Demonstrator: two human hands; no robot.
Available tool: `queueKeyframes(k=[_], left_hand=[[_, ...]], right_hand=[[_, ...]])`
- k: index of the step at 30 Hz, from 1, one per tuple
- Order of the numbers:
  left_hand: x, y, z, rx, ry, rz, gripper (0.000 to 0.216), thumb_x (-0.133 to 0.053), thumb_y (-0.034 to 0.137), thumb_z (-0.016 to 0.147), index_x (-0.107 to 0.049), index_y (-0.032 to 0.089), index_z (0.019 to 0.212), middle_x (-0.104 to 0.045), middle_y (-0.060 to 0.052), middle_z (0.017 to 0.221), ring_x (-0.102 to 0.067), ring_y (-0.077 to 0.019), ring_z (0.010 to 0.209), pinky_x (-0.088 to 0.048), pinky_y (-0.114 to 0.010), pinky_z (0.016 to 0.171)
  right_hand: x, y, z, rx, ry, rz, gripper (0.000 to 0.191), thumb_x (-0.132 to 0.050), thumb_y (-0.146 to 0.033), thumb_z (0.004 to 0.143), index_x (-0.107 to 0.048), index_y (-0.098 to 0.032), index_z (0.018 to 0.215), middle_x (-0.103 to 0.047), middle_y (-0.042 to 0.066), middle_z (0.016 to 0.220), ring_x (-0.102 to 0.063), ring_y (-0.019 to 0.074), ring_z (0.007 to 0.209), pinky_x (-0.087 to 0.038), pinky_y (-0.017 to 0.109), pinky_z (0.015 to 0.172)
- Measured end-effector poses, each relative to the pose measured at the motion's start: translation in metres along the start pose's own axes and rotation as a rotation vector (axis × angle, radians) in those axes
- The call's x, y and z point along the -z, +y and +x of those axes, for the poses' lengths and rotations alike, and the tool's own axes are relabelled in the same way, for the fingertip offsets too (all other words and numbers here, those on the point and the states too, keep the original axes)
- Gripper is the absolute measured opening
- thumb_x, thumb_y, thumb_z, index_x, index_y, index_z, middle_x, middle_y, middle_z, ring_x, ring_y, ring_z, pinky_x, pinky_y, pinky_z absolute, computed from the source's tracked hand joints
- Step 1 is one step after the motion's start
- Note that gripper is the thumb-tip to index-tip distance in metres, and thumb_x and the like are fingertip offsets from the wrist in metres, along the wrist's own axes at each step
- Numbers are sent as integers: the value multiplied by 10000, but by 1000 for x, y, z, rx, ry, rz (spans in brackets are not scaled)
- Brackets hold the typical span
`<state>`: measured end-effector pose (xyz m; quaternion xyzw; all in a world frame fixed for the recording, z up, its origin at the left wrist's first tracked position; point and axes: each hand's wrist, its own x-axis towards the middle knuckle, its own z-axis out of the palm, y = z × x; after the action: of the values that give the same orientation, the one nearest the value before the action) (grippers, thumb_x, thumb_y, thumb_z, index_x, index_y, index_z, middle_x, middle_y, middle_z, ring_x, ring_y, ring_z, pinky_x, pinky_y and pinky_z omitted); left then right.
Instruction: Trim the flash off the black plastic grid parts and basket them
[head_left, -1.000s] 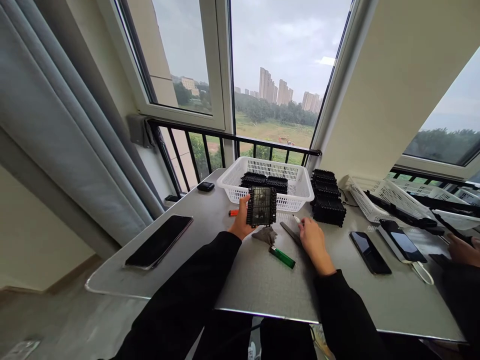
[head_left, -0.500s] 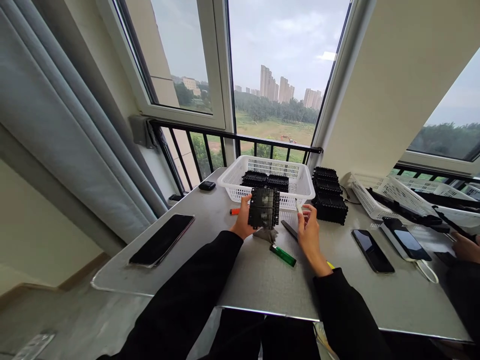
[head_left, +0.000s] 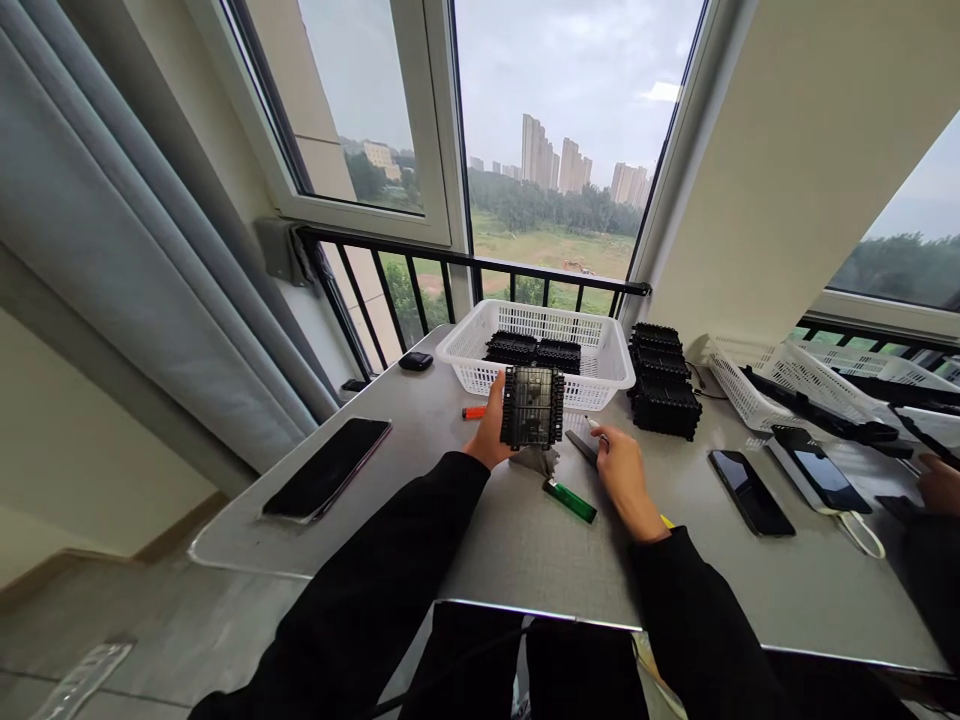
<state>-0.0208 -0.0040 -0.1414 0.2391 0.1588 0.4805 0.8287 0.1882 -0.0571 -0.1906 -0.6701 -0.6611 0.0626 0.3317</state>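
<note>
My left hand [head_left: 491, 432] grips a black rectangular plastic part [head_left: 532, 406] and holds it upright above the grey table [head_left: 517, 550], just in front of the white basket [head_left: 600, 372]. My right hand [head_left: 621, 470] rests low on the table with its fingers pinched on a small white stick-like item [head_left: 595, 427]. Between the hands lie a grey cloth [head_left: 538, 460], a flat dark blade-like tool [head_left: 579, 445] and a green lighter [head_left: 570, 500].
The basket holds more black parts; a stack of them [head_left: 663, 393] stands to its right. Phones lie at left [head_left: 328, 466] and right [head_left: 751, 491]. An orange lighter [head_left: 473, 412] lies near the basket. Another person's hand [head_left: 941, 482] and a second basket [head_left: 780, 392] are at the far right.
My right hand has dropped from beside the black part back down to the table, still pinching the white item. The left hand keeps the part raised. The view has tilted slightly.
</note>
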Motion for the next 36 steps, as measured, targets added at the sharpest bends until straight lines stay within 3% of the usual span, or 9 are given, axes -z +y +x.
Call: queueKeyframes(k=[7, 11, 15, 20, 22, 25, 28, 30, 36], left_hand=[[-1, 0, 0, -34, 27, -8, 580, -408, 599, 930, -672, 125, 1135, -758, -115, 917, -718, -272, 910, -567, -402, 851], [-2, 3, -1, -53, 22, -20, 585, -445, 607, 911, -670, 121, 1146, -757, -117, 934, -715, -278, 919, -567, -407, 856], [-4, 3, -3, -55, -10, -26, 608, -461, 619, 897, -669, 109, 1153, -753, -127, 963, -711, -287, 928, -569, -411, 849], [-8, 2, -5, -62, -30, -33, 614, -470, 622, 891, -674, 100, 1140, -751, -136, 966, -712, -284, 916, -576, -396, 827], [-9, 3, -5, -76, -29, -35, 605, -456, 614, 901, -675, 101, 1137, -753, -130, 954, -716, -276, 902, -579, -392, 819], [-11, 5, -7, -105, -23, -30, 592, -429, 604, 915, -671, 117, 1150, -755, -118, 959, -720, -265, 895, -581, -396, 819], [-8, 7, -7, -104, -14, -34, 606, -426, 628, 904, -669, 135, 1161, -756, -116, 963, -720, -268, 902, -581, -406, 826], [-6, 7, -6, -99, -14, -38, 607, -431, 633, 901, -666, 140, 1166, -755, -117, 956, -721, -269, 897, -582, -408, 827], [-6, 4, -4, -85, -17, -25, 576, -436, 605, 916, -657, 141, 1177, -753, -117, 948, -722, -268, 887, -585, -408, 823]], right_hand=[[6, -8, -4, -13, -85, -106, 323, -461, -108, 889, -768, -184, 955, -753, 136, 963, -670, 251, 907, -451, 331, 813], [12, -38, -7, 124, -71, -57, 249, -532, -289, 929, -738, -228, 1054, -720, 107, 1086, -616, 255, 1025, -430, 358, 880], [2, -62, -12, 252, -194, -45, 323, -652, -479, 847, -710, -211, 1018, -669, 109, 1138, -560, 286, 1088, -409, 404, 924], [-17, -58, -10, 313, -270, 34, 211, -722, -271, 761, -651, -193, 943, -650, 87, 1066, -557, 253, 1044, -424, 355, 879], [-19, -52, -8, 304, -232, 147, 140, -650, -173, 753, -627, -193, 890, -659, 51, 968, -580, 213, 954, -432, 311, 827], [-18, -45, -4, 162, -96, 339, 129, -585, -212, 780, -614, -195, 905, -665, 11, 838, -592, 178, 795, -436, 282, 743], [-15, -38, 2, -26, 39, 580, 370, -610, -351, 804, -583, -181, 1132, -690, 16, 827, -601, 171, 706, -460, 289, 698], [-14, -33, 7, -85, 105, 690, 438, -614, -396, 804, -570, -167, 1175, -698, 37, 857, -614, 178, 723, -480, 303, 704], [-15, -27, 13, -155, 311, 755, 312, -534, -439, 859, -572, -177, 1025, -664, 62, 937, -611, 193, 839, -511, 357, 777]])
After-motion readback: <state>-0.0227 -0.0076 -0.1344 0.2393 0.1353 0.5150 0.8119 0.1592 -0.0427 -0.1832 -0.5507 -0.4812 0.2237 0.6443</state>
